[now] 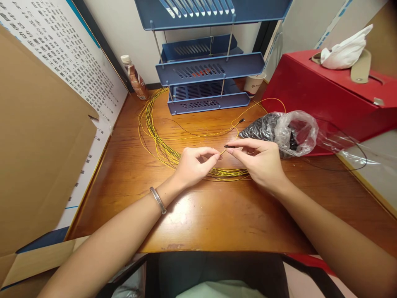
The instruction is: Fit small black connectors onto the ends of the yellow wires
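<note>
Between thumb and fingertips, my left hand (198, 164) pinches a thin yellow wire (223, 152) close to its end. My right hand (262, 161) holds a small black connector (228, 146) between thumb and index finger, at the tip of that wire. The two hands are a short gap apart above the wooden table. Beneath and behind them lies a large loose coil of yellow and dark wires (151, 124). Another small black connector (241, 121) rests on a wire end just beyond the right hand. A clear plastic bag of black pieces (263, 126) lies open beside that hand.
A blue tiered rack (211, 68) stands at the back, with a paper cup (254, 85) at its right and a drink bottle (135, 78) to its left. At right is a red box (288, 87) topped with tissue. Cardboard (43, 136) flanks the table's left side.
</note>
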`<state>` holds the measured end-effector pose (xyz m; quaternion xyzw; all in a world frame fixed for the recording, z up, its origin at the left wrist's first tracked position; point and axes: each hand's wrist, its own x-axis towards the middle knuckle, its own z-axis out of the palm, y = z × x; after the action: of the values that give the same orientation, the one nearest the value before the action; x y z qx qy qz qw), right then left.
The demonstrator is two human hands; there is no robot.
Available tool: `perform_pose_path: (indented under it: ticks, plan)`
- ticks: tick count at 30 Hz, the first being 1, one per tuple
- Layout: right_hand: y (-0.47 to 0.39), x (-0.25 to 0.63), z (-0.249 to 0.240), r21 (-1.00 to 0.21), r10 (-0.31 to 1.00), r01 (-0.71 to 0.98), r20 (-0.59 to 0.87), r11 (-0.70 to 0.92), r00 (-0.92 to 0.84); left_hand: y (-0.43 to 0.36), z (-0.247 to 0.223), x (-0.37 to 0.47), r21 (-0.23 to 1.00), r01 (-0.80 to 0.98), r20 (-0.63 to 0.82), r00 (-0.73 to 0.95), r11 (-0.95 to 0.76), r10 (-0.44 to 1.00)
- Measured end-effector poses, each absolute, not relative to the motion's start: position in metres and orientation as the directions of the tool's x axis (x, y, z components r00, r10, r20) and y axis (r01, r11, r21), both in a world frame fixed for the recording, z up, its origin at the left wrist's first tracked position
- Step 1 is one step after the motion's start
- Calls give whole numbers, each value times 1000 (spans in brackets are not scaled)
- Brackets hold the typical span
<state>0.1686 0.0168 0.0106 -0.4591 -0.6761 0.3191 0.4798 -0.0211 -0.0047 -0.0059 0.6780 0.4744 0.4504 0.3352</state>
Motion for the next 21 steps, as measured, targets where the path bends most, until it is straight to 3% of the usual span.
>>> perform_pose_path:
  ticks: [21]
  plan:
    - [16,170,6,-845,908,337,407,415,-99,-3,-10,-21,883,351,285,127,-312,950]
